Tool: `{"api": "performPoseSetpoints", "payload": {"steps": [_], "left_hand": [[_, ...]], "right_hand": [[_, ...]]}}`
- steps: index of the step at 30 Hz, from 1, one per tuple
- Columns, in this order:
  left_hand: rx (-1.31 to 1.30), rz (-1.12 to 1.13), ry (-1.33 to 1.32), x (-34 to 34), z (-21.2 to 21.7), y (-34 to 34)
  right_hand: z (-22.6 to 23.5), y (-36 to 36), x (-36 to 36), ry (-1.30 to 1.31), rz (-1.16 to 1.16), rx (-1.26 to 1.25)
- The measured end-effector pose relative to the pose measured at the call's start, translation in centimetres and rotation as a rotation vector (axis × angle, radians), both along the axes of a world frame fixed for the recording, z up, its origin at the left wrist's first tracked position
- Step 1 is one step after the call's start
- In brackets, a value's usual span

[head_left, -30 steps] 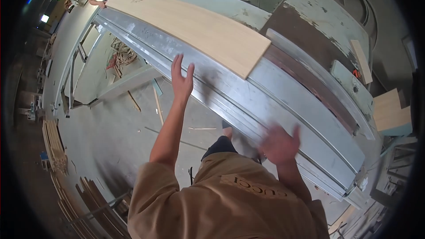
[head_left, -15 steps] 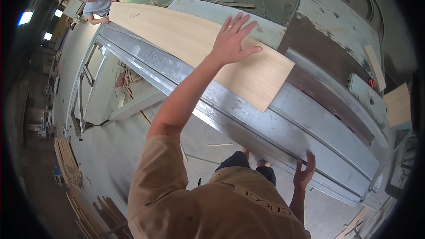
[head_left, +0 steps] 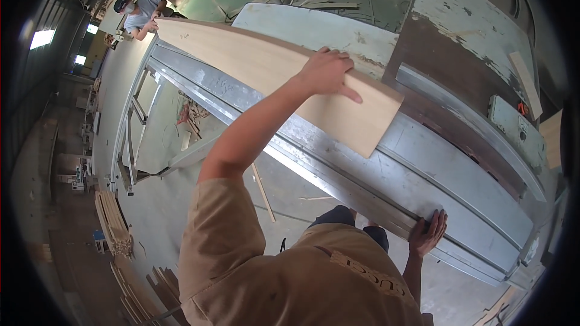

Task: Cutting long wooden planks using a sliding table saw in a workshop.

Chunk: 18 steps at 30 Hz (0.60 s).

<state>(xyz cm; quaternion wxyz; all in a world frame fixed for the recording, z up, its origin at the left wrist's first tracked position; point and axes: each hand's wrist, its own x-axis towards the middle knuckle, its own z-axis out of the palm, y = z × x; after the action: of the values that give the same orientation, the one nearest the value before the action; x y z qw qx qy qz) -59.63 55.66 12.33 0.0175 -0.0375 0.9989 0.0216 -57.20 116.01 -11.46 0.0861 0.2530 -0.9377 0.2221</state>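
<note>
A long pale wooden board (head_left: pixel 254 63) lies slantwise along the grey metal saw table (head_left: pixel 423 175). My left hand (head_left: pixel 329 73) grips the board's far long edge close to its right end. Its fingers curl over that edge and the thumb lies on the broad face. A darker side strip shows along this far edge. My right hand (head_left: pixel 428 232) rests on the table's near rail with fingers extended and thumb apart, holding nothing. At the far left end, a co-worker (head_left: pixel 142 13) in a cap and mask has hands at the board's other end.
Beyond the board stand a pale panel (head_left: pixel 320 30) and a worn brown-and-white machine surface (head_left: pixel 462 42). A metal fence bar (head_left: pixel 471 133) runs at the right. Wood strips (head_left: pixel 112 223) are piled on the floor at left. An open metal frame (head_left: pixel 136 121) supports the table's left end.
My left hand has gone from spread above the board to gripping its far edge, where a side strip now shows. My right hand has settled onto the near rail.
</note>
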Motion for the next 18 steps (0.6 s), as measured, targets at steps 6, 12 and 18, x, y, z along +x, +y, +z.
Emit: {"api": "performPoseSetpoints", "payload": {"steps": [6,12,18], "left_hand": [[0.021,0.070,0.375,8.4,1.1,4.4],[0.004,0.550,0.571,15.9,0.1,10.6],[0.696,1.172,1.065,19.9,-4.2,15.8]], "right_hand": [[0.0,-0.1,-0.2,0.013,-0.003,-0.003],[-0.2,0.4,-0.4,-0.015,0.012,-0.002],[-1.2,0.9,-0.3,0.017,0.059,-0.002]]}}
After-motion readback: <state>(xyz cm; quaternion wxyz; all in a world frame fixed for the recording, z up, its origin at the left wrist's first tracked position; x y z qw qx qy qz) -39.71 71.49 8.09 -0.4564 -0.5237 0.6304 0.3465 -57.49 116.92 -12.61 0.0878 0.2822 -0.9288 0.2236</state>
